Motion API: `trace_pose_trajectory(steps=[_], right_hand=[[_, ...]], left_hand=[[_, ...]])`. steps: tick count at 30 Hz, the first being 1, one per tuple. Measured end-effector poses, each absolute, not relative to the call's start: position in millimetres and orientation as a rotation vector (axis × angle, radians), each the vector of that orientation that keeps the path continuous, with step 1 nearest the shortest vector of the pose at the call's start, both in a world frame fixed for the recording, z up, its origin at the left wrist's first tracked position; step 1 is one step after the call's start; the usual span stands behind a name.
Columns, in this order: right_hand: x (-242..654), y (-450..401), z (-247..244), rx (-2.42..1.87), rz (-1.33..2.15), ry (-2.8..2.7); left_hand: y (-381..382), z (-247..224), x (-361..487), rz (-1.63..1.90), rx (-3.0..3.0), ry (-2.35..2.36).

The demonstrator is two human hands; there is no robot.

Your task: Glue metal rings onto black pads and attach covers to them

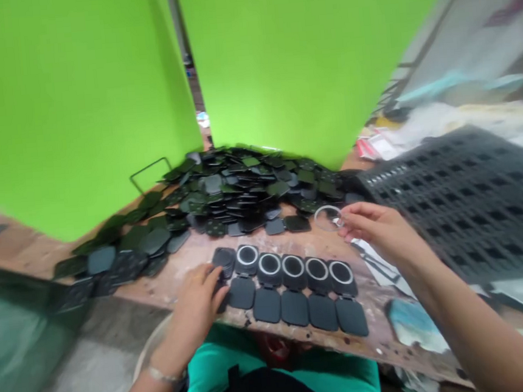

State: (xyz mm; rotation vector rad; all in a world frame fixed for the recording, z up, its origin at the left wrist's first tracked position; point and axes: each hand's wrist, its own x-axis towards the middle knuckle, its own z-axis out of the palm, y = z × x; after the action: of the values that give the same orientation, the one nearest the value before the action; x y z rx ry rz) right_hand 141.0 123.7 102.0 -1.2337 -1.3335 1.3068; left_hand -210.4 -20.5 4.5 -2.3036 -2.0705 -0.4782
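Nearest the camera, at the table's front edge (301, 339), the left hand (200, 302) rests palm down with its fingers curled loosely onto the leftmost case (225, 261) of a row; it presses on the case rather than gripping it. Six black hinged cases lie open side by side in that row (297, 290), each with a square flap toward the person and a round recess away from them. Five of the recesses show a pale ring (293, 266); the leftmost, under the left fingers, looks dark. A green garment (213, 377) fills the bottom of the view below the table edge.

Just beyond the right end of the row, the right hand (376, 225) hovers above the table, pinching a thin clear disc (328, 218) between thumb and fingertips. The disc is held at its right rim, tilted, well clear of the row and just in front of the heap.

Right of that hand sits a black slotted crate (467, 196), with scraps of paper (377, 265) lying beside it on the worn wood.

Farther back, a large heap of black cases (238, 192) spreads across the table, trailing off to the left in a looser scatter. A wire frame (149, 169) stands at the heap's left edge. Behind everything rise two bright green panels (276, 54), with a narrow gap between them.
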Motion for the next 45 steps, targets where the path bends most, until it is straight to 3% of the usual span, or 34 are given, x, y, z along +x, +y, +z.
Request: trace_pose_trajectory(steps=[4,13,16,32,40,45], right_hand=[[72.3,114.4,76.5,-1.183,1.262,-1.765],[-41.0,101.3,3.9,-0.661,0.200,-2.448],[-53.0,97.4,-10.4,-0.631,0.060,-2.565],[-47.3,82.6,4.2,-0.765,0.082,-2.805],[26.6,34.9,18.2,-0.775,0.530,-2.394],[97.8,19.9,16.4,-0.989,0.467,-2.190]], left_hand=[[-31.6,10.8,-210.3,-0.343,-2.305,-2.159],[-35.6,10.8,-206.3,-0.228,-2.278,-2.192],[-35.5,9.5,-206.9,-0.241,-2.277,-2.176],[-33.8,13.5,-205.3,-0.228,-2.295,-2.244],[-17.5,0.8,-211.5,-0.259,-2.270,-2.117],[-6.4,-12.4,-225.5,-0.369,-2.309,-1.916]])
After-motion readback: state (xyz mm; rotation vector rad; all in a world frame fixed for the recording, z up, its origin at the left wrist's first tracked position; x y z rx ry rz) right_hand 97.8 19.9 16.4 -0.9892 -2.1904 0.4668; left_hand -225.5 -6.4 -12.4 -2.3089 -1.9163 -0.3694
